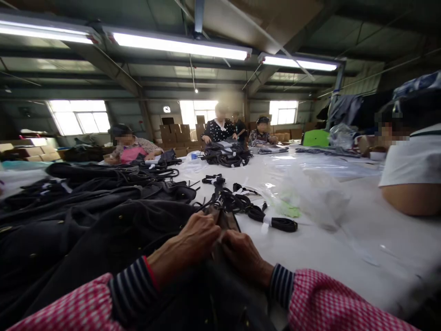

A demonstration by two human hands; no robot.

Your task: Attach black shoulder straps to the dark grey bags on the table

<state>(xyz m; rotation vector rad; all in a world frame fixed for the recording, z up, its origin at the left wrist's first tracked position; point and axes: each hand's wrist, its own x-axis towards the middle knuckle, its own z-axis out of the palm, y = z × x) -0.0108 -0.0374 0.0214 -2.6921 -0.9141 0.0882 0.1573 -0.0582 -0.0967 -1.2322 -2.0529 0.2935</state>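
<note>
My left hand [198, 234] is closed, its fingers curled round the edge of a dark garment [220, 294]. Close beside it, my right hand [243, 253] grips the same cloth in a fist. Between the two hands a brownish inner side of the fabric shows, and the fingertips are hidden in it. Just beyond my knuckles lie coiled black straps [236, 201] bound with white bands. One such bundle [284, 224] lies to the right of my hands. At my left, black garments with small brass-coloured studs [120, 230] are heaped on the table.
The white table [344, 266] stretches away to the right. Clear plastic bags [310, 197] lie on it. Several people work around it; a white-sleeved person [413, 161] is close at the right. Another dark pile [227, 154] stands across the table, before a person in dotted clothing [220, 128].
</note>
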